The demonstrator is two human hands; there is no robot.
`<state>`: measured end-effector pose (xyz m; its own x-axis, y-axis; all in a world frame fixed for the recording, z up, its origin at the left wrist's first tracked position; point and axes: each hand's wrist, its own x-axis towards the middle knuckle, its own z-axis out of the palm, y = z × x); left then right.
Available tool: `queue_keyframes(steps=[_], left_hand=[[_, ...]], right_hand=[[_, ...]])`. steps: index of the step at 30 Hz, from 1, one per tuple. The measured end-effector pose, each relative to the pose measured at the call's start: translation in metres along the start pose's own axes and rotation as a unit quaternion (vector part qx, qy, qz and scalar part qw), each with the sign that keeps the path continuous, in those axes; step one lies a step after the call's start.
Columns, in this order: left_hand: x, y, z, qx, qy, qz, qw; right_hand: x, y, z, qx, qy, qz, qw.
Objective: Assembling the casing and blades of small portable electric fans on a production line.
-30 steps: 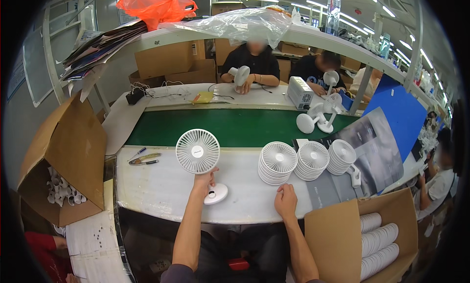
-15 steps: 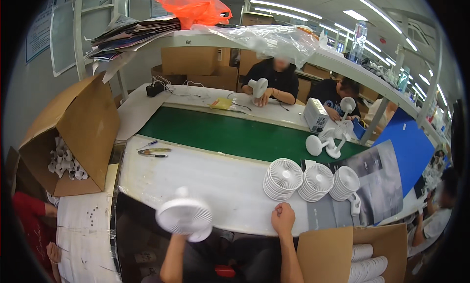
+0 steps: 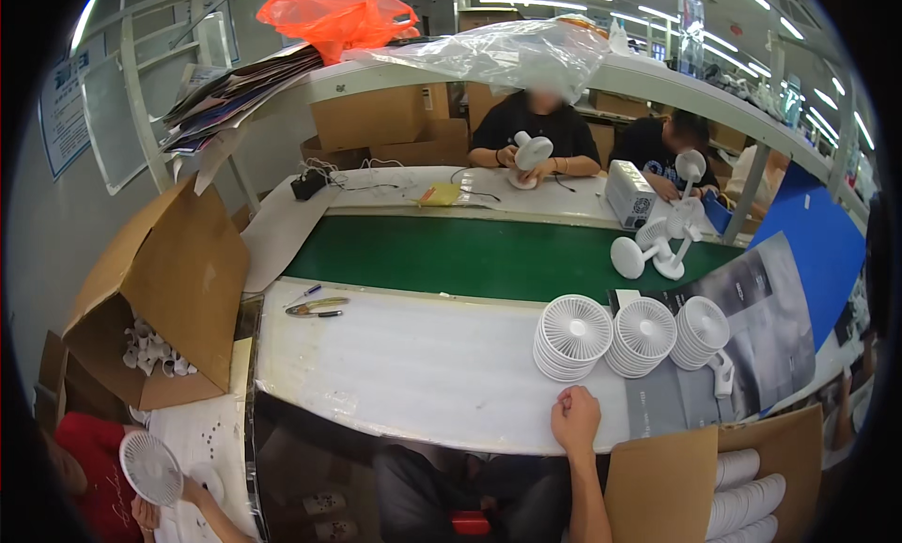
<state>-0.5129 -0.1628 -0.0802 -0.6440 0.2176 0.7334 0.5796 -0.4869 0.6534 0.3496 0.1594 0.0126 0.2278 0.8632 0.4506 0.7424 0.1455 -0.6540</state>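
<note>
Stretched out to the lower left, my left hand (image 3: 194, 492) is closed around a white desk fan, between its round grille head (image 3: 151, 469) and its base (image 3: 207, 482). A person in a red top (image 3: 86, 458) sits right behind that fan, one of their hands (image 3: 146, 515) close under the grille; whether it touches cannot be made out. My right hand (image 3: 575, 417) rests in a loose fist at the near edge of the white worktable (image 3: 413, 364), with nothing visible in it. Just beyond it stand stacks of round white fan grilles (image 3: 575, 329).
Pliers (image 3: 317, 308) lie at the table's left. A carton of white parts (image 3: 164, 289) stands left, another with grilles (image 3: 662, 487) near right. Several fans (image 3: 653, 242) stand by the green belt (image 3: 451, 256). Two people work opposite beneath a shelf (image 3: 451, 69).
My left hand has carried the fan from in front of me to the far lower left, beside the person in red. My right fist has stayed on the table edge. The view has shifted.
</note>
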Motion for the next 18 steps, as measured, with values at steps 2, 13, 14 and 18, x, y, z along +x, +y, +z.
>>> queue_keyframes(steps=[2, 13, 14, 18], left_hand=[[0.000, -0.009, -0.013, 0.046, 0.028, 0.055, 0.997], [-0.008, 0.057, 0.080, 0.034, 0.275, -0.008, 0.961], [-0.041, 0.062, 0.108, -0.027, 0.308, -0.121, 0.943], [-0.136, 0.172, 0.304, 0.242, 0.293, -0.081, 0.921]], right_hand=[[0.002, 0.004, 0.002, -0.002, 0.004, 0.000, 1.000], [0.031, 0.048, -0.012, -0.010, 0.023, -0.042, 0.999], [0.030, 0.059, -0.021, -0.032, 0.033, -0.039, 0.998], [0.039, 0.078, -0.025, -0.037, 0.039, -0.032, 0.998]])
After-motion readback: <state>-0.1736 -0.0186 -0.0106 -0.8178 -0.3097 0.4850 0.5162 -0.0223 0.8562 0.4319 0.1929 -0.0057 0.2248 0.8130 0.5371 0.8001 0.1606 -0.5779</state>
